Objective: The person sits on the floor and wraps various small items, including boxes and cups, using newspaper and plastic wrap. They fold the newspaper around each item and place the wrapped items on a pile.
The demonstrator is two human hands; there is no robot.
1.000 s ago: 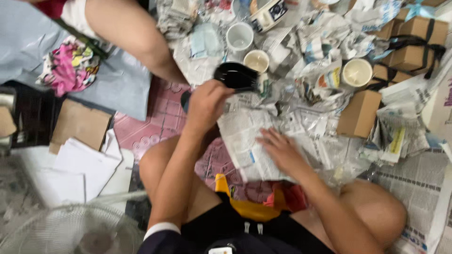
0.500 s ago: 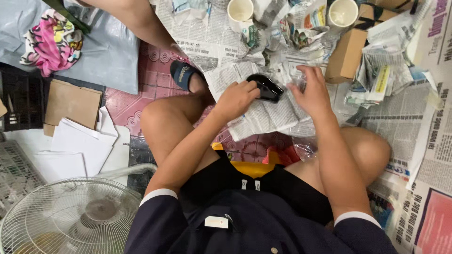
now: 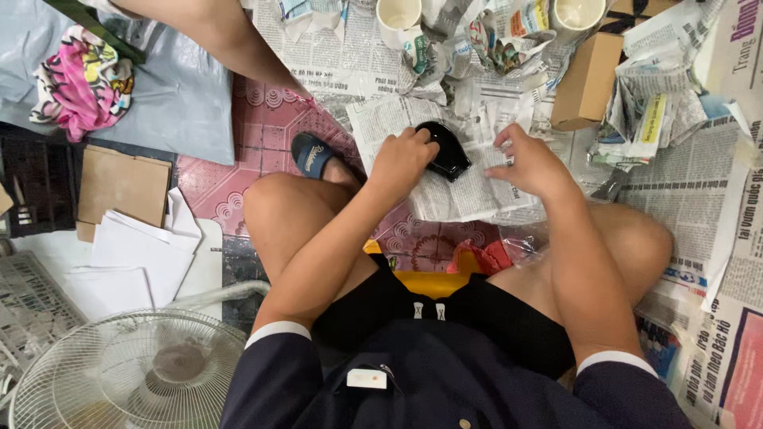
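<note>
Seated on a patterned tile floor (image 3: 270, 127) amid a litter of crumpled newsprint, knees spread around a sheet of newspaper (image 3: 445, 171) laid flat between them. Left hand (image 3: 401, 159) curled over the near end of a glossy black mug (image 3: 445, 148), fingers closed on it, apparently to steady it on the sheet. Right hand (image 3: 532, 163) pressed on the paper just beside the mug, fingers loosely spread and holding nothing, seemingly pinning the sheet so it does not slide. Mug lying on its side near the middle of the sheet, long axis slanting from upper left to lower right in the head view, the far end aimed toward the right hand; which end is the mouth cannot be told. Beyond the sheet, two pale cups (image 3: 397, 16) and a brown cardboard box (image 3: 584, 79) among more paper. To the left, a dark blue sandal (image 3: 314, 155), a flat piece of cardboard (image 3: 123, 187), white sheets (image 3: 135, 258) and a white floor fan (image 3: 127, 369). Another person's bare leg (image 3: 222, 36) across the top.
</note>
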